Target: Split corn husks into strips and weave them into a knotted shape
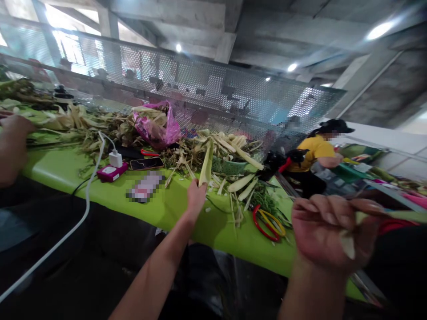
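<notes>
My left hand (196,195) reaches over the green table (173,209) and pinches the lower end of a long pale green husk leaf (206,165), which stands upright from a heap of husks (220,149). My right hand (328,233) is raised close to the camera at the right, fingers closed round a pale strip of husk (350,240) that runs out to the right.
A pink plastic bag (156,124) lies among dry husks at the back. A white charger (115,158), its cable, a pink box (111,172) and a phone (147,163) sit left of centre. Red and yellow rubber bands (267,220) lie nearby. A person in yellow (315,153) works at the right; another person's arm (11,146) shows at the left.
</notes>
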`<action>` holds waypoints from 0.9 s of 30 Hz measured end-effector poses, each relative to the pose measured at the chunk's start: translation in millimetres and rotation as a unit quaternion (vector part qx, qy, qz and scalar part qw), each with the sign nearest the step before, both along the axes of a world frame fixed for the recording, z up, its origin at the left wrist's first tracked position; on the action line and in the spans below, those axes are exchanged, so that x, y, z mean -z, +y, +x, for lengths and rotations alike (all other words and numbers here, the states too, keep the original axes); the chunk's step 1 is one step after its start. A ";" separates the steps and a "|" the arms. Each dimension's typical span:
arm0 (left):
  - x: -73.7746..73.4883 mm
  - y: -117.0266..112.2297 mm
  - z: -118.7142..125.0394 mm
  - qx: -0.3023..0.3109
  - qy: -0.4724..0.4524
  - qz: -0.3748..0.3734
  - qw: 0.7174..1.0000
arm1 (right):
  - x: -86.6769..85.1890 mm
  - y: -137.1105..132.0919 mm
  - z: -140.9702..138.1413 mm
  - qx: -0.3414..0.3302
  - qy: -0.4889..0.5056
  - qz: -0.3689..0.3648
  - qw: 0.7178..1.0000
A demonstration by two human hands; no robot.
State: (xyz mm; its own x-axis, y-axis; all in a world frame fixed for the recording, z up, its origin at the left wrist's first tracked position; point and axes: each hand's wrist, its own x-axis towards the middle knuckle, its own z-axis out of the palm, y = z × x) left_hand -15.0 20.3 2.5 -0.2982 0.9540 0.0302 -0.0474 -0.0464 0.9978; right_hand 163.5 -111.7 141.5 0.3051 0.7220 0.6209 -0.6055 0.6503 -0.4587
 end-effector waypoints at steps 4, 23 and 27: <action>-1.5 -3.0 1.7 0.010 0.033 0.031 0.999 | 14.8 18.4 -21.3 0.020 -0.082 -0.078 0.993; -14.8 -16.5 6.1 0.071 0.045 0.149 0.985 | 118.8 109.9 -77.7 0.145 -0.277 -0.290 0.904; -14.6 -16.5 5.9 0.076 0.045 0.152 0.984 | 122.2 112.1 -76.0 0.153 -0.287 -0.283 0.902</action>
State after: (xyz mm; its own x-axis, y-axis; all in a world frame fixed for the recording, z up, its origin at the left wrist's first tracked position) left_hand -9.2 3.8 17.1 -0.1350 0.9305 0.3404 0.0119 -0.3420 0.9396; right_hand 87.6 0.4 19.3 0.2891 0.9100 0.2971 0.0048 0.3090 -0.9511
